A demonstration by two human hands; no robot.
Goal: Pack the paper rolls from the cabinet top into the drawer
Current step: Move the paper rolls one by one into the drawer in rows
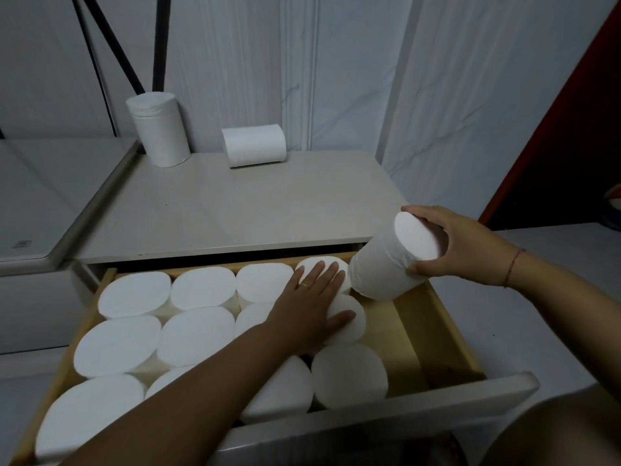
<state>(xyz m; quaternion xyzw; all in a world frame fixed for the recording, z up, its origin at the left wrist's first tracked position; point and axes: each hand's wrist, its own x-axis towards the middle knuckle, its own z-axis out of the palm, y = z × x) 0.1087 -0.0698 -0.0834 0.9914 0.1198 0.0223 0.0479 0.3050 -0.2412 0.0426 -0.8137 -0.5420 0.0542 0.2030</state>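
Twelve packed rolls (196,334), axes vertical, fill the drawer (433,331); two spare rolls (159,132) stand on the cabinet top (235,210). The right hand (463,247) clasps a tilted roll (386,267); the left hand (309,307) lies flat, fingers straight.

paper rolls (201,287) plain white, no print. cabinet top (235,203) pale beige-grey, faint marbling maybe, view too dim to be sure. drawer (437,317) inner walls light tan wood, front white. wall panels (336,62) whitish with grey veining. black poles (161,42). dark red strip (578,105) far right. gold ring (304,285), reddish wrist string (512,265).
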